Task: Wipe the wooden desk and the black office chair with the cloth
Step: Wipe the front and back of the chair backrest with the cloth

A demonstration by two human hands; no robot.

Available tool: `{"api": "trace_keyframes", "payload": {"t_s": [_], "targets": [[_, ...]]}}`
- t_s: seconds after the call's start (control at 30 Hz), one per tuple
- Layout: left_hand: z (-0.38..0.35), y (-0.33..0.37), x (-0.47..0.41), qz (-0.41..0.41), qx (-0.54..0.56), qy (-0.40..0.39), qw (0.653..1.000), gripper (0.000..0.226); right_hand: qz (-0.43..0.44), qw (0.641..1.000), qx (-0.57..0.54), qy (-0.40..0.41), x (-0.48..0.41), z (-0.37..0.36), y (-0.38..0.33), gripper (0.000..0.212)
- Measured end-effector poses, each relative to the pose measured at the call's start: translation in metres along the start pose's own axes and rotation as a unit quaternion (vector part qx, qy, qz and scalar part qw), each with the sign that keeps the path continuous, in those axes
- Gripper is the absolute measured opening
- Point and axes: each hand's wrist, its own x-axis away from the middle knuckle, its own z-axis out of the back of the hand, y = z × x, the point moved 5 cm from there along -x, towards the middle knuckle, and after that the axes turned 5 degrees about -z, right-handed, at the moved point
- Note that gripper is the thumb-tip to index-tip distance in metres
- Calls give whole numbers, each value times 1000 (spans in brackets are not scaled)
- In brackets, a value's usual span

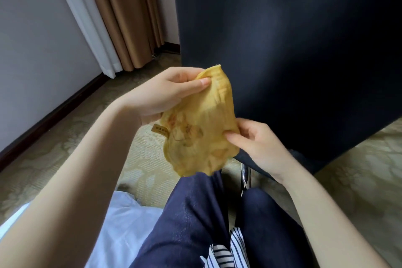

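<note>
A stained yellow cloth (200, 128) with a small brown tag hangs in front of me, stretched between both hands. My left hand (165, 91) pinches its upper edge between thumb and fingers. My right hand (254, 139) pinches its lower right edge. Right behind the cloth rises the broad dark back of the black office chair (293, 39), close to my hands but not touched by them. A chrome part of the chair's frame (245, 177) shows below the cloth. The wooden desk is out of view.
My knees in dark jeans (195, 213) are low in the middle, above patterned beige carpet (65, 148). A white wall with a dark skirting board runs along the left. White and brown curtains (121, 13) hang at the back left. White fabric (121, 224) lies at lower left.
</note>
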Motion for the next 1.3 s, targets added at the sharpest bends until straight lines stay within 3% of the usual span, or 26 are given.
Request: {"api": "trace_keyframes", "payload": {"t_s": [0.17,0.27,0.33,0.4,0.47,0.57,0.7,0.77,0.93,1.07,1.13,1.23,1.3], "targets": [[16,-58,-5,50,47,231,970,26,2,997,-52,64,4,12,-5,34],[-20,-122,12,197,91,324,921,25,-11,994,16,103,3,20,-8,44],[-63,-155,26,288,195,274,897,13,-22,991,68,115,2,24,-9,50],[-103,-174,33,311,267,180,894,25,-25,990,82,116,2,27,-9,55],[-126,-179,33,269,305,140,903,35,-23,991,86,104,4,29,-8,59],[-130,-167,27,184,366,153,899,37,2,991,103,89,8,30,-7,62],[-102,-151,24,115,310,172,928,43,54,978,150,133,11,37,-9,62],[-87,-144,23,82,266,179,944,43,85,959,205,175,11,39,-11,57],[-58,-122,25,-23,244,232,941,26,191,887,307,288,19,37,-20,30],[-40,-113,30,-44,153,311,937,22,204,854,338,339,20,32,-23,12],[-37,-108,30,-55,155,300,939,25,178,885,284,323,16,35,-21,9],[-38,-103,26,-75,200,233,949,37,86,974,57,204,5,36,-10,2],[-42,-100,24,-80,207,188,957,41,35,981,-108,157,2,33,-1,4]]}}
